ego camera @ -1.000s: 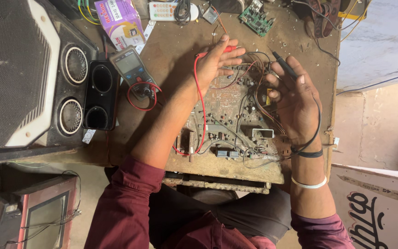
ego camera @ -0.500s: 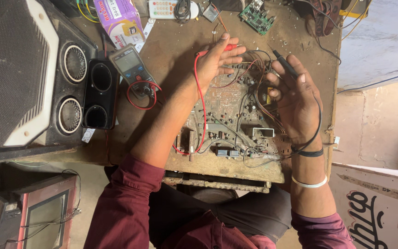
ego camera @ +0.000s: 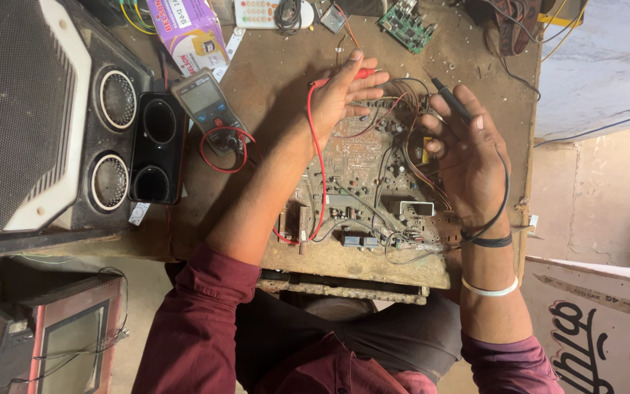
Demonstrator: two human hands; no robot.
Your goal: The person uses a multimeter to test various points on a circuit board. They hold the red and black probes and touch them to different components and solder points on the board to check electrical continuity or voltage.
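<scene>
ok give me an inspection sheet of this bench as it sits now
surface: worn brown wooden table, dusty and stained
job's things: circuit board flat on the table; red probe in the left hand; black probe in the right hand; multimeter at left
clutter: purple box, remote, small green board along the far edge
fingers: left curled on the red probe, right pinching the black probe
cables: red lead runs over the left forearm; black lead loops behind the right wrist
surroundings: speaker cabinet at left, small screen unit on the floor
</scene>
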